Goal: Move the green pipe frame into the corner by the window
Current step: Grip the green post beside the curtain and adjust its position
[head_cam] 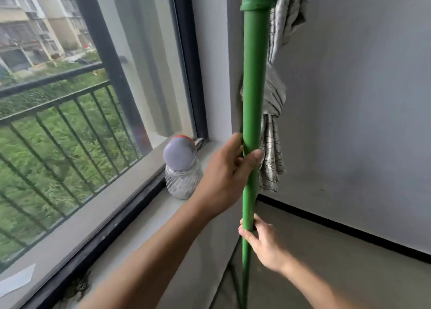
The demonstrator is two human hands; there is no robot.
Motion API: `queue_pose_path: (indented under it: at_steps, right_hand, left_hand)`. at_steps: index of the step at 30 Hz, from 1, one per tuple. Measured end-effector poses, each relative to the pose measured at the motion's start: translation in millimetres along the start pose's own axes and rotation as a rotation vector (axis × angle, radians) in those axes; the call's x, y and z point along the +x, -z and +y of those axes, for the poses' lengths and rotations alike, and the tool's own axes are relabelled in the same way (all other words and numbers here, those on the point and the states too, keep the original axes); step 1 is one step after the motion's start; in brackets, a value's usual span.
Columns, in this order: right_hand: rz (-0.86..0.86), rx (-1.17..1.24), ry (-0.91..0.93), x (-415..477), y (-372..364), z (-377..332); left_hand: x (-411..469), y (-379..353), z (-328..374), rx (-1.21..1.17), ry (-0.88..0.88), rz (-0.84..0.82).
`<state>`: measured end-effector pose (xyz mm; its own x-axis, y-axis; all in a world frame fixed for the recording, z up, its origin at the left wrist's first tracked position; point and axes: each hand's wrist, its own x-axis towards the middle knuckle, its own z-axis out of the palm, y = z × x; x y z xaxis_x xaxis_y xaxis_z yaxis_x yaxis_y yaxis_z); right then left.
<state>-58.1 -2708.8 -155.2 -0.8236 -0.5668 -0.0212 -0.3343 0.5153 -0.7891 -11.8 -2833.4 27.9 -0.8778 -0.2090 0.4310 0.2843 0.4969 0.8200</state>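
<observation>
gripping the upright of the green pipe frame [254,94] in the head view, the left hand [224,173] wraps it high and the right hand [263,241] low, likely steadying it, near the window [70,75] corner.

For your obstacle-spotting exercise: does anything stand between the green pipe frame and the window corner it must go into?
Yes. A knotted patterned cloth hangs behind the green pipe frame, between it and the corner wall. Both hands, left hand and right hand, already grip the pipe.
</observation>
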Motion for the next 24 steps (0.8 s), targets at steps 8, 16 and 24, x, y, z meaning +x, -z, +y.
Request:
queue_pose_path:
  at_steps: [8, 16, 24]
  right_hand:
    - [0.002, -0.083, -0.047, 88.6, 60.5, 33.2]
    - [0.0, -0.077, -0.034, 178.2, 126.7, 81.2]
    - [0.087, -0.065, -0.073, 261.9, 170.8, 123.0]
  left_hand:
    - [100.4, -51.0, -27.6, -0.019, -0.012, -0.01]
    - [200.3, -112.8, -52.9, -0.041, 0.028, 0.012]
    - [295.2, -157.9, -80.1, -0.056, 0.034, -0.056]
